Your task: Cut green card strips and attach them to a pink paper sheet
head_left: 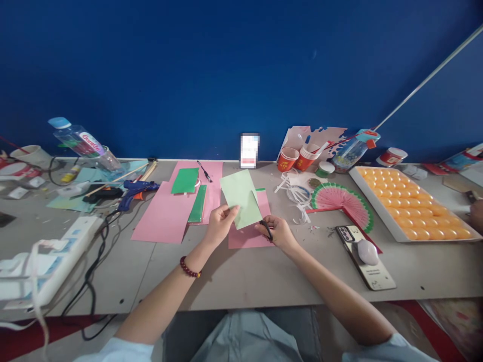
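Note:
In the head view my left hand pinches the lower left edge of a pale green sheet of paper, which is raised over the table and tilted. Black-handled scissors are in my right hand, at the sheet's lower right corner; the paper hides most of their blades. Under the pale sheet lies a pink sheet. To the left are more pink paper, a bright green piece and a darker green strip. A black pen rests on the pink paper.
On the right are a paper fan, a phone and a tray of orange balls. Red paper cups stand near the wall. A blue glue gun, cables and a power strip occupy the left side.

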The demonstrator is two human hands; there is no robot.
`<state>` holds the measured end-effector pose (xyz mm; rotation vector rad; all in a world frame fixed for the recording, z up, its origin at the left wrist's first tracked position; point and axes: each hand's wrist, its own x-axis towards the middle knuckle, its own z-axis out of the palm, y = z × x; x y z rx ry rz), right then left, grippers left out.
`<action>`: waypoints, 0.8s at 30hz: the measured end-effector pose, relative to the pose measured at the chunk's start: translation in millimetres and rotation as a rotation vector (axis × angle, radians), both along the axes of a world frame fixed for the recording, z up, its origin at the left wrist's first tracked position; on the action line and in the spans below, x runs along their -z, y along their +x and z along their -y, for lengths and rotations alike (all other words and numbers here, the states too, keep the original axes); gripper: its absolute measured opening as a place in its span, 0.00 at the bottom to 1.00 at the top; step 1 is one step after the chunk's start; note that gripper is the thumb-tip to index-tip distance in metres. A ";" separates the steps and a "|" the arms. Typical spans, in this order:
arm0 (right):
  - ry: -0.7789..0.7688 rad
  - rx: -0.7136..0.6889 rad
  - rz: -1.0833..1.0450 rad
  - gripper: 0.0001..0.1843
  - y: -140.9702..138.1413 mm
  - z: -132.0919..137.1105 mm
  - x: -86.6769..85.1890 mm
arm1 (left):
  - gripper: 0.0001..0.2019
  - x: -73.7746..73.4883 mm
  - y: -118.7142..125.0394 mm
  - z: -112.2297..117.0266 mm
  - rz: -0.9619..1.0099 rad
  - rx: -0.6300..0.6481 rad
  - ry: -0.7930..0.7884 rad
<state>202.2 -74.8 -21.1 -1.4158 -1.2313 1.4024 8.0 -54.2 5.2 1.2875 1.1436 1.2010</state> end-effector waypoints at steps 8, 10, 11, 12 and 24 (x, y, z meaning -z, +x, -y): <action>0.001 -0.006 -0.021 0.24 1.0 -0.2 4.4 | 0.21 -0.1 -1.3 -0.8 0.010 0.008 0.009; 0.002 -0.003 -0.026 0.24 0.7 -0.2 3.2 | 0.21 -0.7 -1.4 -0.7 0.007 0.011 0.003; 0.002 -0.003 -0.026 0.24 0.6 -0.2 2.4 | 0.21 -1.2 -1.3 -0.6 0.007 0.013 -0.001; 0.002 -0.002 -0.027 0.24 0.5 -0.1 1.6 | 0.21 -1.7 -1.1 -0.4 0.009 0.016 -0.003; -0.044 -0.017 -0.047 0.11 4.5 -2.1 3.6 | 0.24 -4.9 -0.8 0.0 0.005 0.104 -0.011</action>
